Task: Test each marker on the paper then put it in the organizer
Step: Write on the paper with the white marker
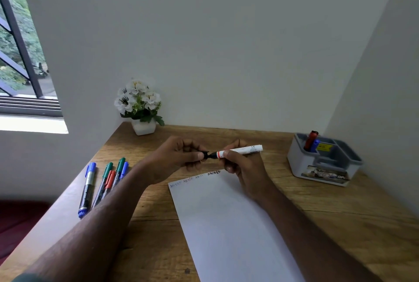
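My right hand (243, 169) grips a white marker (243, 149) with a red band, held level above the desk. My left hand (179, 157) pinches its black cap (205, 154) at the marker's tip end. Whether the cap is fully seated cannot be told. Below lies a white sheet of paper (226, 225) with short test scribbles along its top edge. Several markers (106, 182) in blue, green and red lie on the desk to the left. The grey organizer (326, 164) stands at the right, with a red and a blue marker (311, 142) upright in its back compartment.
A white pot of white flowers (141, 107) stands in the desk's back left corner. Walls close the desk at the back and right. The wooden desk (351, 225) drops off at its left edge, beside a window.
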`<state>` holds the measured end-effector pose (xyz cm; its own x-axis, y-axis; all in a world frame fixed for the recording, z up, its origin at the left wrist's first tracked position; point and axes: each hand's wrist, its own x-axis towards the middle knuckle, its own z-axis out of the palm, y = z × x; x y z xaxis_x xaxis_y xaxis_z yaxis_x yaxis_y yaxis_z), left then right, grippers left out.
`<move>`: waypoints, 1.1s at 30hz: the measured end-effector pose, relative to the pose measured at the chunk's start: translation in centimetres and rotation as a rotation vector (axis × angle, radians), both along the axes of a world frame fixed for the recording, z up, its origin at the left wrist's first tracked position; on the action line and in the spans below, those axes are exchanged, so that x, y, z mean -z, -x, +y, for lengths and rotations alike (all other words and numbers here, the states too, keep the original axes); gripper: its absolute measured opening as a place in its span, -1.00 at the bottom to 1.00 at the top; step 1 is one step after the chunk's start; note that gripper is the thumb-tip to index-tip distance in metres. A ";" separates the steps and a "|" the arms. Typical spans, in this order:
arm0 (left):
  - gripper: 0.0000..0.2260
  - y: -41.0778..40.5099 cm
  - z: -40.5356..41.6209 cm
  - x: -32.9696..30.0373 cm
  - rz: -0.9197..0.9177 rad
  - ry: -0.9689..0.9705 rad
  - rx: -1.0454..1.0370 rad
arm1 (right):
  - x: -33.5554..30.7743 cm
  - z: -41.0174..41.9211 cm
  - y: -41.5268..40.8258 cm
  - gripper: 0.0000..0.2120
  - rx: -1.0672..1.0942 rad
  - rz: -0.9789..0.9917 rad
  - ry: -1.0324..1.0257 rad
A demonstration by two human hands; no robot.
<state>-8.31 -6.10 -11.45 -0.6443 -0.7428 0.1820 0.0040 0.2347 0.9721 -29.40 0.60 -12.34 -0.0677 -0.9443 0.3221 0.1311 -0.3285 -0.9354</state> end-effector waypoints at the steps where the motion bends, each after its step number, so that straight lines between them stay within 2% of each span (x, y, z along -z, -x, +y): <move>1: -0.84 0.0 0.0 0.0 0.002 -0.005 -0.001 | 0.0 0.0 0.0 -0.81 -0.008 0.002 0.013; 6: -0.85 0.5 0.4 0.0 0.009 -0.019 -0.017 | 0.1 0.3 -0.1 -0.87 -0.030 0.043 0.024; 10: -0.77 0.6 0.3 0.1 0.110 -0.088 -0.031 | 0.0 0.2 0.1 -0.92 -0.038 -0.012 0.009; 14: -0.73 0.7 0.5 0.0 0.181 -0.143 -0.038 | -0.2 0.2 0.0 -0.92 -0.058 -0.037 0.011; 19: -0.78 0.6 0.4 -0.1 0.222 -0.163 -0.079 | -0.5 0.2 -0.7 -0.88 -0.067 -0.033 0.020; 24: -0.84 0.5 0.3 -0.1 0.230 -0.172 -0.068 | -0.5 0.0 -0.9 -0.95 -0.077 -0.053 0.001; 33: -0.80 0.6 1.1 -0.3 0.215 -0.192 -0.068 | -0.1 0.1 -1.0 -0.90 -0.083 -0.047 0.007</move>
<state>-8.87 -4.99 -11.20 -0.5537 -0.8171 0.1604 0.2049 0.0530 0.9773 -28.43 0.72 -12.24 -0.0046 -0.9451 0.3267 0.2017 -0.3208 -0.9254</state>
